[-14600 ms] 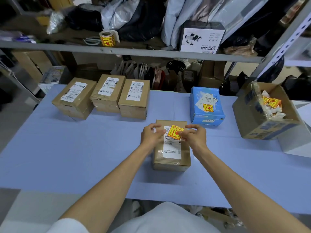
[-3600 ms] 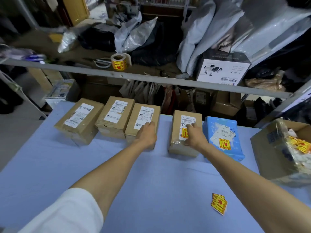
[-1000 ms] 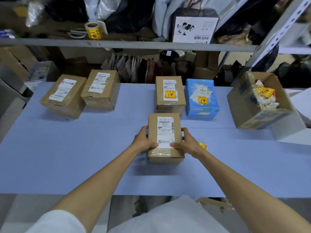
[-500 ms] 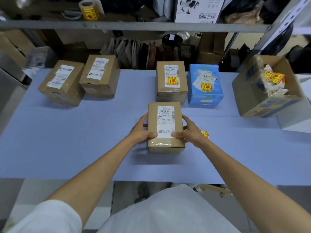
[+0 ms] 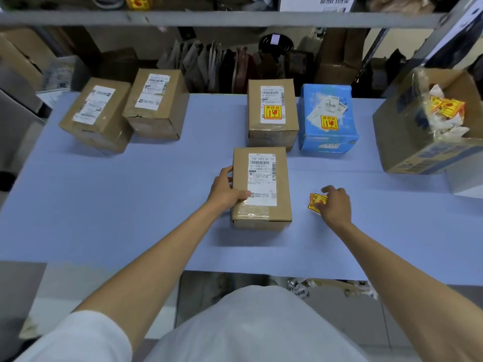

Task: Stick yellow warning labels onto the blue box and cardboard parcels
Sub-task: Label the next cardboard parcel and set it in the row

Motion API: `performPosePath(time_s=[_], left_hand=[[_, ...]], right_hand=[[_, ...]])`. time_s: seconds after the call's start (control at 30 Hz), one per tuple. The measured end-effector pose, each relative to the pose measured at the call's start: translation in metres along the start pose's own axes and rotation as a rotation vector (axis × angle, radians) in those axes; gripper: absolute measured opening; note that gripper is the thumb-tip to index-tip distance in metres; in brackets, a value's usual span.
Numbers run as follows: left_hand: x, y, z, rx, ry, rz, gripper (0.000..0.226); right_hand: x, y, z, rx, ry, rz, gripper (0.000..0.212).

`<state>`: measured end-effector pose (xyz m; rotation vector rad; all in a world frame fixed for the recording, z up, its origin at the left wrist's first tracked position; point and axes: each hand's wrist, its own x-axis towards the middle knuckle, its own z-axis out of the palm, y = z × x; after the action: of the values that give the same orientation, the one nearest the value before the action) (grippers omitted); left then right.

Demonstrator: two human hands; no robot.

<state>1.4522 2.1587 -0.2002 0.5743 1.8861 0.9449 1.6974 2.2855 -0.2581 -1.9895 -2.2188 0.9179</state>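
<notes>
- Currently, both forearms reach from the lower edge across the bench (image 5: 117, 210), a pale blue surface.
- Left hand (image 5: 225, 190): grips the left side of the near parcel (image 5: 261, 186). Thumb lies on the top face at the lower corner of the white slip; fingers curl against the side wall.
- Near parcel: brown cardboard, flat at bench centre, long axis pointing away from the person. Top face carries a white slip and clear tape.
- Right hand (image 5: 335, 205): palm down, right of the near parcel and apart from it. Fingers bend over the loose labels (image 5: 315, 203) and the thumb touches them. Whether they are pinched or only touched cannot be told.
- Loose labels: yellow with red print, lying on the bench, partly hidden under the right hand.
- Labelled parcel (image 5: 273, 134): just behind the near parcel. The parcel label (image 5: 272, 112) is stuck on the lower part of its slip.
- Blue box (image 5: 326, 138): just beside the labelled parcel, on its right. The box label (image 5: 329, 122) sits on the top face, below crumpled white slips.
- Left parcel (image 5: 96, 116) and second parcel (image 5: 156, 103): side by side at the far left, well apart from the others. Each shows a white slip.
- Carton (image 5: 402, 142): open, at the far right, holding white and yellow scraps (image 5: 447, 111).
- Shelf (image 5: 209, 18): grey rail across the top, behind the bench. Goods below it are too blurred to name.
</notes>
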Motion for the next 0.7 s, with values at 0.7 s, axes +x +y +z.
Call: performPosePath(time_s=[0.7], left_hand=[[0.004, -0.008, 0.002, 0.064, 0.02, 0.013, 0.082]], right_hand=[[0.02, 0.011, -0.019, 0.074, 0.134, 0.037, 0.016]])
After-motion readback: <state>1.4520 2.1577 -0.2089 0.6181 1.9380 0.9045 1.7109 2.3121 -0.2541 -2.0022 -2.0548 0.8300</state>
